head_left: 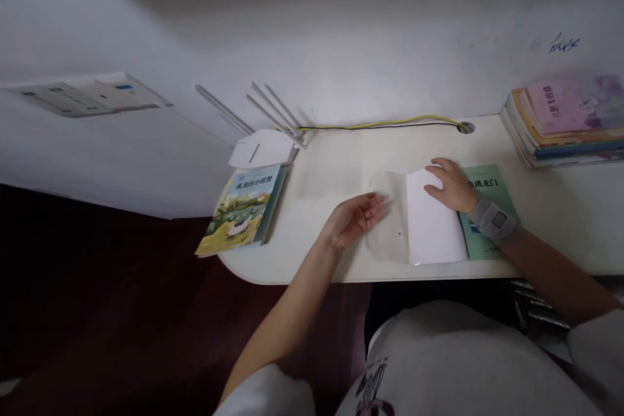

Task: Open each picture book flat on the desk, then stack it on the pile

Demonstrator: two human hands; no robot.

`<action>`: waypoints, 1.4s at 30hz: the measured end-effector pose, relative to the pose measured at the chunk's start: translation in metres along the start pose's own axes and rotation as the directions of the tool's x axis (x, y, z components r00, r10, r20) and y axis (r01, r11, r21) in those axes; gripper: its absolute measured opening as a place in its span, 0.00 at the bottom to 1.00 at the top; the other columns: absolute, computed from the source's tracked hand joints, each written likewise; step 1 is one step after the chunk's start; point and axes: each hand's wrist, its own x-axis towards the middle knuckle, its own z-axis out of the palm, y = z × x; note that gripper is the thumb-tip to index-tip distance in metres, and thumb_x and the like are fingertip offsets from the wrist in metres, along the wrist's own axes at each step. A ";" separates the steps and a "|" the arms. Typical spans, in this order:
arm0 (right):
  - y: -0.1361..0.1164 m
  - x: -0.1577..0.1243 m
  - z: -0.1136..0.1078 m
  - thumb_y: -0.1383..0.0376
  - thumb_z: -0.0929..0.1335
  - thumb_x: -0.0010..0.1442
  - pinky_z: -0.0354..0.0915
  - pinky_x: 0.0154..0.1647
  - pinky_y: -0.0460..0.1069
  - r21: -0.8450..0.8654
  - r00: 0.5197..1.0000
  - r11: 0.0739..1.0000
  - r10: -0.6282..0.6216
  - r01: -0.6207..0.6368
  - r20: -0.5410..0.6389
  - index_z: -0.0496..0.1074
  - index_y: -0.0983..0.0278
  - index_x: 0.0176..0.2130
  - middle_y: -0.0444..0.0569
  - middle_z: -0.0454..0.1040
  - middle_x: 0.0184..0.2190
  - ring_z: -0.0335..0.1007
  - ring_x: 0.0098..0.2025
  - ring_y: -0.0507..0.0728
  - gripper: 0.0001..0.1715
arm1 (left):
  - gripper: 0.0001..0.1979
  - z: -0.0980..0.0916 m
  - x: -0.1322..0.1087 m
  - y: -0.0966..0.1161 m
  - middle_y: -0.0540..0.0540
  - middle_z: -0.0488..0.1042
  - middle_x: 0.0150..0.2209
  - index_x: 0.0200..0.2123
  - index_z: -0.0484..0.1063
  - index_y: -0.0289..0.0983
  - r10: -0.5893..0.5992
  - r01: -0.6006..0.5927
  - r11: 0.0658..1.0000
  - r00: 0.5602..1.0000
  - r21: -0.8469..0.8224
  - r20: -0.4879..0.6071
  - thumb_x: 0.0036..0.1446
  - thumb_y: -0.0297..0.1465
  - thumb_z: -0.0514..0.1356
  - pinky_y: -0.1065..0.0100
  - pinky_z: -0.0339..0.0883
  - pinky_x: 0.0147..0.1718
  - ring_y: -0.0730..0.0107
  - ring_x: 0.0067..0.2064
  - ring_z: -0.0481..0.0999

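Observation:
A green-covered book (489, 208) lies on the white desk, its front cover partly covered by my right forearm. Left of it a white page or inside cover (433, 234) is spread flat, and a clear plastic book cover (390, 234) sticks out past its left edge. My right hand (451, 185) rests on the upper right of the white page with fingers spread. Palm turned up and fingers loosely curled, my left hand (358, 216) is at the plastic's left edge; whether it touches the plastic I cannot tell.
A white router (263, 148) with several antennas stands at the back left, with picture books (244, 208) in front, slightly overhanging the desk (312, 247) edge. A stack of books (570, 120) sits at the right. Yellow and black cables (380, 123) run along the wall to a hole.

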 end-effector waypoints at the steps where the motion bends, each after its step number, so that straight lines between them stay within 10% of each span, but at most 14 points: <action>1: 0.000 0.000 0.000 0.63 0.67 0.56 0.59 0.59 0.64 0.001 1.000 1.000 0.006 -0.006 0.003 0.70 0.66 0.51 0.61 0.65 0.54 0.60 0.58 0.65 0.23 | 0.14 -0.001 0.006 0.002 0.36 0.77 0.46 0.45 0.73 0.32 -0.021 0.020 0.999 0.999 0.042 0.026 0.57 0.28 0.56 0.61 0.75 0.39 0.67 0.38 0.79; 5: 0.002 -0.001 -0.001 0.63 0.67 0.55 0.60 0.58 0.63 0.020 1.000 0.999 0.025 -0.025 0.009 0.71 0.66 0.50 0.60 0.66 0.53 0.60 0.58 0.65 0.23 | 0.14 -0.002 0.023 0.001 0.39 0.78 0.40 0.43 0.76 0.34 0.142 -0.186 0.835 0.982 0.518 0.123 0.57 0.28 0.54 0.61 0.73 0.37 0.68 0.34 0.77; 10: 0.003 -0.003 0.000 0.62 0.66 0.56 0.60 0.58 0.63 0.065 0.999 0.997 0.043 -0.042 -0.023 0.72 0.65 0.49 0.58 0.66 0.52 0.61 0.57 0.64 0.21 | 0.19 -0.002 0.031 0.002 0.42 0.66 0.60 0.55 0.71 0.44 0.413 -0.521 -0.054 0.765 0.852 0.494 0.62 0.34 0.51 0.42 0.49 0.61 0.51 0.63 0.58; 14: 0.002 -0.004 -0.001 0.63 0.65 0.57 0.60 0.58 0.62 0.092 0.999 0.995 0.035 -0.032 -0.031 0.72 0.66 0.49 0.59 0.67 0.52 0.62 0.56 0.64 0.20 | 0.22 0.001 0.035 0.000 0.39 0.66 0.58 0.61 0.63 0.47 0.385 -0.415 -0.357 0.752 0.837 0.536 0.65 0.40 0.48 0.38 0.44 0.60 0.48 0.63 0.58; 20: -0.001 -0.004 -0.002 0.64 0.64 0.57 0.60 0.58 0.64 0.098 0.999 0.995 0.016 -0.013 -0.035 0.72 0.65 0.48 0.59 0.66 0.52 0.61 0.57 0.64 0.20 | 0.21 0.012 0.044 0.000 0.39 0.71 0.46 0.58 0.67 0.48 0.461 -0.268 -0.348 0.785 0.899 0.413 0.64 0.41 0.49 0.43 0.48 0.60 0.54 0.53 0.68; 28: -0.004 -0.003 -0.003 0.65 0.64 0.57 0.60 0.57 0.65 0.101 1.000 0.995 0.009 -0.011 0.022 0.71 0.64 0.49 0.58 0.66 0.53 0.59 0.58 0.65 0.20 | 0.23 0.010 0.056 0.006 0.46 0.43 0.69 0.60 0.63 0.52 0.368 -0.394 -0.309 0.790 0.866 0.491 0.62 0.32 0.51 0.37 0.39 0.61 0.40 0.69 0.35; 42: -0.005 -0.005 -0.003 0.68 0.64 0.55 0.61 0.57 0.64 0.057 0.999 0.998 0.005 -0.008 0.053 0.72 0.64 0.48 0.58 0.64 0.54 0.58 0.58 0.66 0.19 | 0.25 0.012 0.070 0.002 0.41 0.52 0.67 0.64 0.56 0.47 0.296 -0.409 -0.235 0.834 0.882 0.465 0.64 0.33 0.48 0.40 0.43 0.62 0.51 0.68 0.47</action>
